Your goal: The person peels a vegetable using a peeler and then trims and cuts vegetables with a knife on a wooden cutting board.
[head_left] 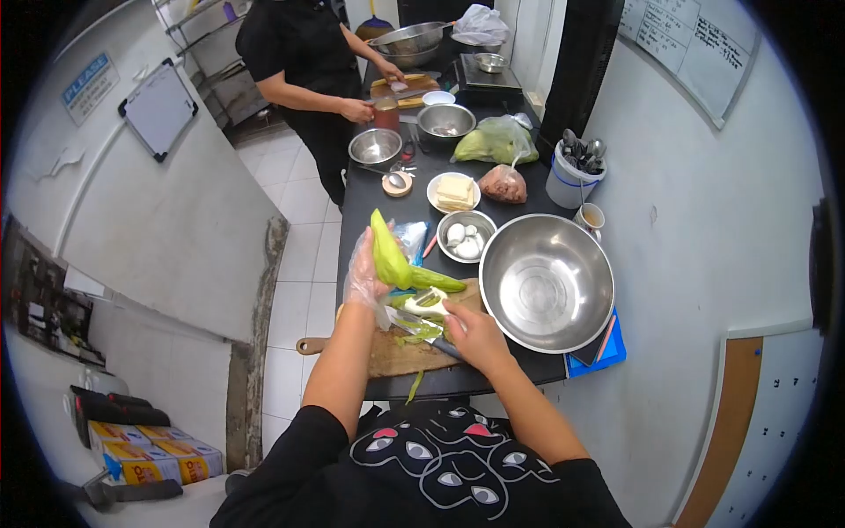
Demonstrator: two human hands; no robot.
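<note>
Light-green tapered vegetable (388, 257) is grasped by the left hand (363, 275), which wears a clear plastic glove and keeps it tilted nearly upright above the far part of a wooden cutting board (385, 356). Bare, the right hand (477, 334) grips a white peeler (428, 304) just below that vegetable; whether the blade touches its skin I cannot tell. Near them, a second green vegetable (440, 281) lies at the board's far edge, a knife (446, 348) rests on the board among green peelings (421, 334), and a large steel bowl (546, 286) stands just to the right.
</note>
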